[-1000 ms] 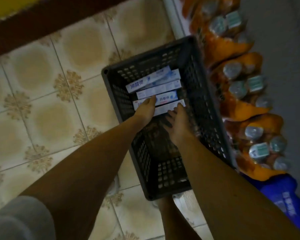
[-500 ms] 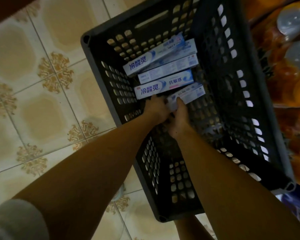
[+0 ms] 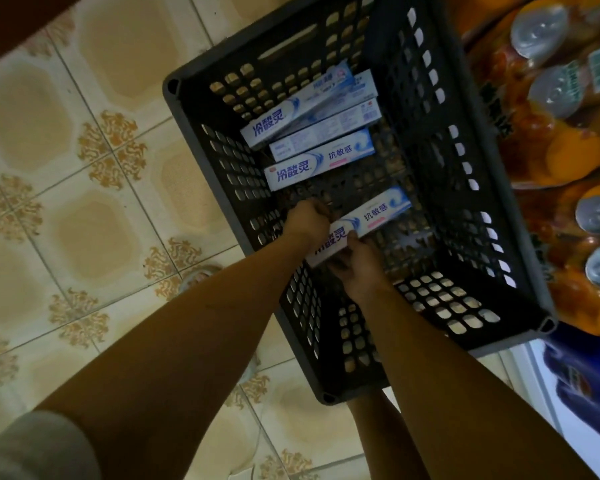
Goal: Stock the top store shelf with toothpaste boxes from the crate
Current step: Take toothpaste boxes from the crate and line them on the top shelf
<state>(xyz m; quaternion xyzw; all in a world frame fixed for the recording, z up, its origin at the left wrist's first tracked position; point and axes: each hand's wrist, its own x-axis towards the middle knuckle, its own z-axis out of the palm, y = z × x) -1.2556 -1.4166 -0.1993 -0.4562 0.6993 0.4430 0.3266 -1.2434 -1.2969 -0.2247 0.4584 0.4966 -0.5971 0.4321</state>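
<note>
A dark grey perforated crate (image 3: 520,282) stands on the tiled floor below me. Several white-and-blue toothpaste boxes (image 3: 321,161) lie stacked side by side at its far end. One more toothpaste box (image 3: 374,214) is raised a little off the crate's bottom, apart from that stack, with its right end tilted away from me. My left hand (image 3: 307,220) grips its near left end from above with curled fingers. From below, my right hand (image 3: 357,270) holds the same end. The store shelf is out of view.
Shrink-wrapped packs of bottles in orange film (image 3: 565,140) lie right of the crate, with a blue pack (image 3: 582,382) nearer me. A white shelf edge (image 3: 548,393) runs at the lower right. Patterned floor tiles (image 3: 84,209) spread to the left. My leg (image 3: 381,434) shows under the crate.
Both hands closed on the nearest box and drew it toward me, off the stack. The camera moved closer to the crate.
</note>
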